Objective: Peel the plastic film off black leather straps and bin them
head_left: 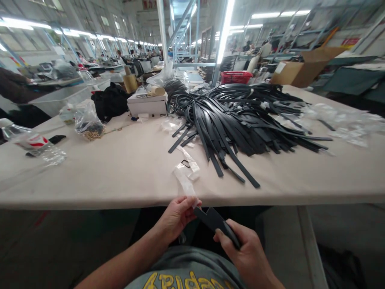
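Flat black strapping [215,220], blunt ends, clamped in right hand [248,245]; left hand [177,214], at table's near edge [90,203], pinches translucent plastic strip [185,184].

Pale table [126,172], edge just past left hand [180,212] | white strip [185,182] straight ahead of it | black straps [228,128] piled beyond right hand [245,245] | clear film [345,122] farther right | white box [147,106] beyond-left | plastic bag [87,120], bottle [34,143] well left

L hand [179,214] in fingertip pinch, R hand [245,245] in closed grip, forearms [135,253] bare.
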Motion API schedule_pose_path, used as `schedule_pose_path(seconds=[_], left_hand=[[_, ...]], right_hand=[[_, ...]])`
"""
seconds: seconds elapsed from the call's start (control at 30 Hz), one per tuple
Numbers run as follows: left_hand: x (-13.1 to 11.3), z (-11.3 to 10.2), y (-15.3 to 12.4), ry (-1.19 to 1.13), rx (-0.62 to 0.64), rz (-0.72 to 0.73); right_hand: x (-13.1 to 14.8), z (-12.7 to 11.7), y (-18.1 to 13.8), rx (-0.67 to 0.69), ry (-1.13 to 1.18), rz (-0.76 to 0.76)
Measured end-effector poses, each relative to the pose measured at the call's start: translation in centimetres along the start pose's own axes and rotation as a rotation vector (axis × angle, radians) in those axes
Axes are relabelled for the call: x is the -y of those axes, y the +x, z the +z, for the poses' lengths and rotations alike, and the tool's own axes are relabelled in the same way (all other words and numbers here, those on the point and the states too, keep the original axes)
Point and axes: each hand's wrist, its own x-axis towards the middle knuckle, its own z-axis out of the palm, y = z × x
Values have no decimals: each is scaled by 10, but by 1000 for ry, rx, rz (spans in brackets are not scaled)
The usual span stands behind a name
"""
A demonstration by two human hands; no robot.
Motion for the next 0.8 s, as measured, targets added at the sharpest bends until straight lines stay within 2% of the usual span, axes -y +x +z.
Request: schedule_pose_path(seconds=[0.13, 0.4, 0.67, 0.8], left_hand=[[5, 1, -3, 15, 15, -27], [4, 0, -5, -18, -24, -27], [14, -2, -8, -28, -14, -60], [26, 4, -13, 21, 85, -4]], right_hand=[[-11, -2, 4, 0, -22, -20], [-26, 3, -10, 54, -60, -27], [-19, 9, 3, -6, -60, -29], [-9, 17, 12, -15, 64, -57]])
